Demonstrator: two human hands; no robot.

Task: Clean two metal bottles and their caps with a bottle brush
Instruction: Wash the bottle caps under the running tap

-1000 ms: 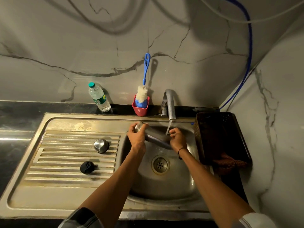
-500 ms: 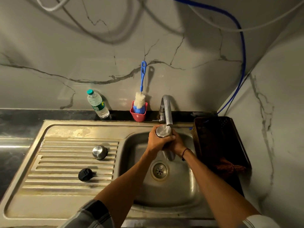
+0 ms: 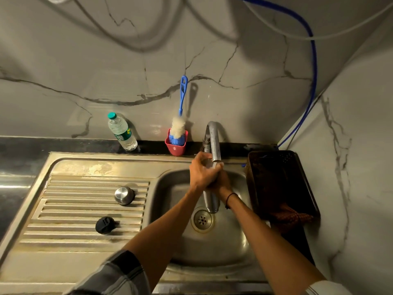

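Observation:
A metal bottle (image 3: 211,201) stands upright over the sink basin (image 3: 170,188), its mouth right under the tap spout (image 3: 215,143). My left hand (image 3: 202,174) grips the bottle's upper part. My right hand (image 3: 223,184) wraps round it just behind, partly hidden by the left one. On the ribbed drainboard (image 3: 63,209) lie a round metal cap (image 3: 124,195) and a black cap (image 3: 104,225). The blue-handled bottle brush (image 3: 179,124) stands in a red cup (image 3: 176,146) against the wall. A second metal bottle is not in view.
A plastic water bottle (image 3: 121,133) stands on the dark counter behind the drainboard. A dark basket (image 3: 276,184) with a reddish cloth (image 3: 291,216) sits right of the basin. The drain (image 3: 202,219) lies below the bottle. A blue hose (image 3: 312,71) runs down the corner wall.
The bottle has swung from lying across the basin to upright under the tap. Both hands have come together round its upper part.

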